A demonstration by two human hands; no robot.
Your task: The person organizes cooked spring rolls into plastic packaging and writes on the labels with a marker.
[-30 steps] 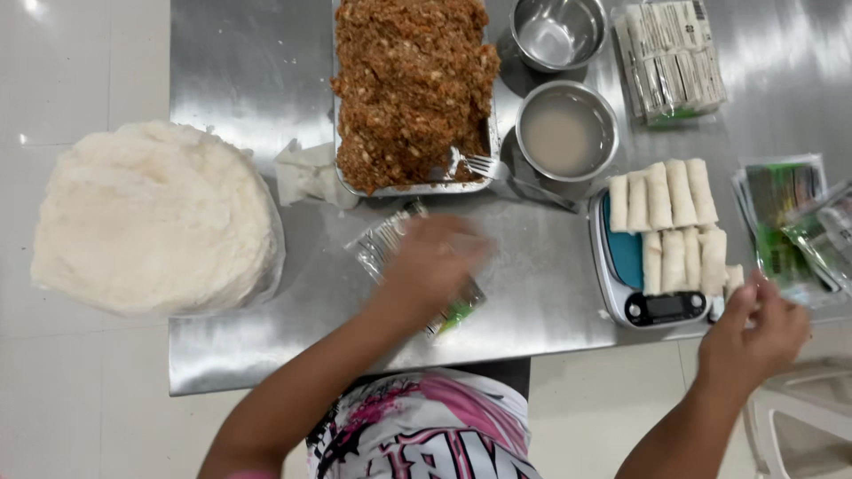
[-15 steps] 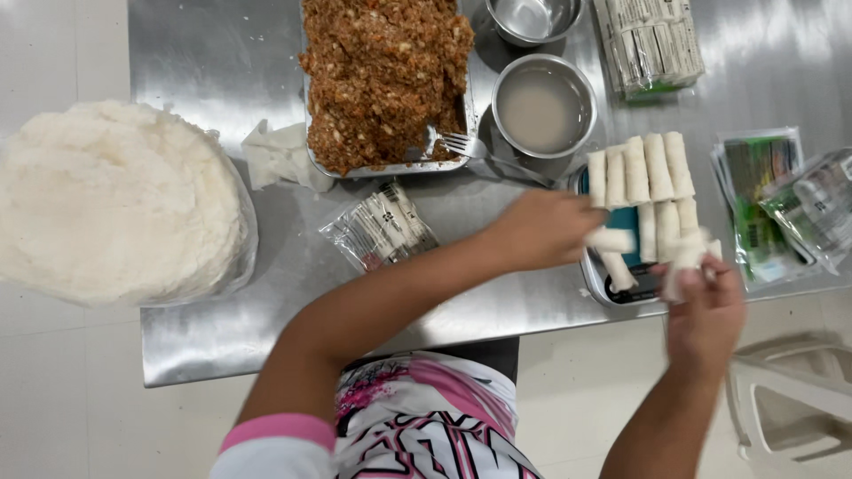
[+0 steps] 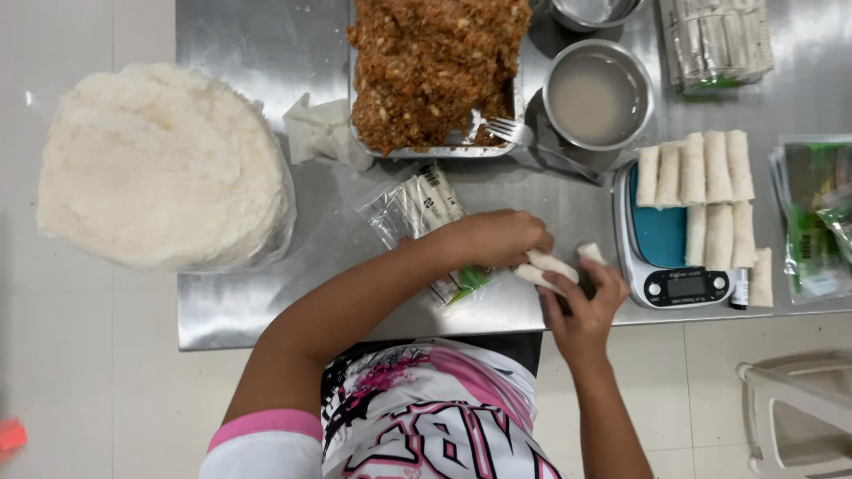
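Note:
My left hand [image 3: 499, 239] grips two pale spring rolls [image 3: 552, 265] over the steel table's [image 3: 266, 35] front edge. My right hand [image 3: 587, 306] comes up from below and touches the same rolls, with another roll end [image 3: 592, 254] at its fingertips. Under my left hand lies a clear plastic packet [image 3: 417, 206] with a green strip. To the right, several finished rolls [image 3: 701, 173] rest on a blue kitchen scale [image 3: 661, 239].
A metal tray of brown minced filling [image 3: 430, 62] with a fork [image 3: 510, 131] sits at the back. A metal bowl of cloudy liquid [image 3: 596, 93] is beside it. A big stack of white wrappers [image 3: 155, 164] lies left. Packed rolls [image 3: 714, 40] and green packets [image 3: 812, 213] lie right.
My left hand reached from the packet to the scale, took rolls, and came back left with them. My right hand followed from the scale's edge to the table front.

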